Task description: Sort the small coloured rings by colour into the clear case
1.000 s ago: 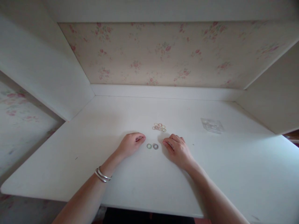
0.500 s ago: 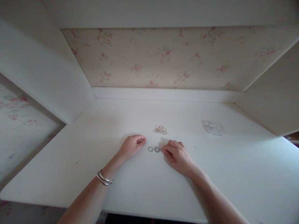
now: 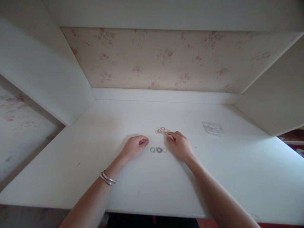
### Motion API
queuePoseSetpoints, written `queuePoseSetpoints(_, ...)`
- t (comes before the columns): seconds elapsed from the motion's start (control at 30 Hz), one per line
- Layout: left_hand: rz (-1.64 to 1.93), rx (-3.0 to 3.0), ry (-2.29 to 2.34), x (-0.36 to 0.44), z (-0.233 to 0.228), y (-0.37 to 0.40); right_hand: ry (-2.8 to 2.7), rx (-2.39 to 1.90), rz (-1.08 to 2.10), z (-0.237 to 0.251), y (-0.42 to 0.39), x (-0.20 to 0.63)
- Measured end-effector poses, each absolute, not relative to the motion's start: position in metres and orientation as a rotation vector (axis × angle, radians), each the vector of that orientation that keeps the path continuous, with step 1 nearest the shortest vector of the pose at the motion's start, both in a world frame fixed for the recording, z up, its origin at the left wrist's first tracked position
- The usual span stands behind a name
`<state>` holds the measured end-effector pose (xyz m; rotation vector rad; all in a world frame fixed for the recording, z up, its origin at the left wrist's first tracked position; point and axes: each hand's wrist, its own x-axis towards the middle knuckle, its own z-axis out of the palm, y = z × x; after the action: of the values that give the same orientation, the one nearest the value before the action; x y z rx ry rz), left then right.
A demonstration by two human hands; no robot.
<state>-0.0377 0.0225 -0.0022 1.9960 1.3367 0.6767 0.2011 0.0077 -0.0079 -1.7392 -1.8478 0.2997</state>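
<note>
My left hand [image 3: 136, 147] rests on the desk with thumb and fingers curled together; whatever it may hold is hidden. At the right edge of a cluster of thin rings [image 3: 161, 130], my right hand [image 3: 180, 145] has its forefinger stretched out and the thumb a little apart below it. The forefinger reaches the outermost ring. Closer to me, between the hands, lies a short row: a greenish ring [image 3: 152, 149], overlapping grey rings [image 3: 159, 150] and a thin yellowish ring [image 3: 164, 150].
A clear plastic bag [image 3: 213, 129] lies on the white desk [image 3: 142, 186] at the right. A small dark mark [image 3: 79, 164] shows at the left. Panels enclose both sides, and a flowered wall [image 3: 152, 60] stands behind.
My right hand has moved away from me, from the near row to the ring cluster. A thin yellowish ring now shows at the row's right end. My left hand has stayed about still.
</note>
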Motion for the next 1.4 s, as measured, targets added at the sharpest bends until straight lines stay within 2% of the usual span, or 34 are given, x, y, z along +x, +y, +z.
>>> queuePoseSetpoints(0.47,0.687,2.005,1.343,-0.038,-0.003,0.023,-1.967,-1.805,0.159,-0.009,0.022,0.197)
queuePoseSetpoints(0.67,0.665,2.026,1.357,-0.038,-0.003,0.024,-1.855,-1.651,0.169,-0.009,0.019,0.201)
queuePoseSetpoints(0.9,0.664,2.036,1.35,-0.039,-0.004,0.023,-1.974,-1.438,0.29,-0.007,-0.027,0.206)
queuePoseSetpoints(1.4,0.658,2.066,1.359,-0.038,-0.002,0.022,-2.251,-1.382,0.332,-0.006,-0.041,0.203)
